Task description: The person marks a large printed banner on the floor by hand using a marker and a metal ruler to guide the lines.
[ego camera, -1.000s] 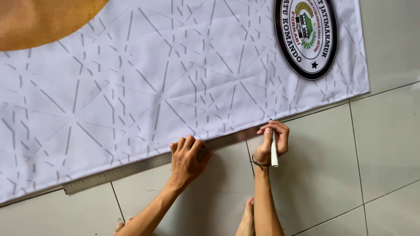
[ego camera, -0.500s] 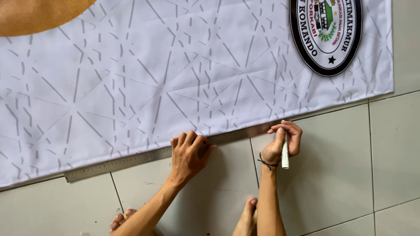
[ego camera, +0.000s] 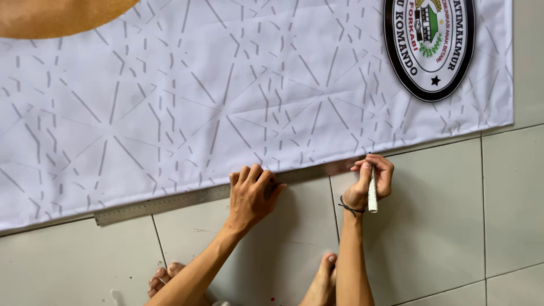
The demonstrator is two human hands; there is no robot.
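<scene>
Feet: two bare feet (ego camera: 326, 280) rest on the floor at about 6 o'clock, toes pointing up the picture, one by each forearm.
Floor: pale grey tiles (ego camera: 430, 238) with thin dark lines between them.
Left hand: the left hand (ego camera: 252, 195) lies palm down near the middle, its grip flat with fingers close together, fingertips pressing on the ruler.
Right hand: the right hand (ego camera: 371, 181) is at 3 o'clock from the left hand, well apart from it. Its grip is curled and pinching a pen. A dark string sits round the wrist.
Pen: the white pen (ego camera: 372, 192) stands almost straight, its top end at the edge of the ruler.
Ruler: a long metal ruler (ego camera: 164, 205) lies on the floor from 9 o'clock toward 3 o'clock, just along the bottom edge of the banner.
Banner: a big white banner (ego camera: 226, 96) with grey lines fills the far part, with a round badge (ego camera: 429, 45) at 1 o'clock and a gold shape (ego camera: 62, 16) at 11 o'clock.
</scene>
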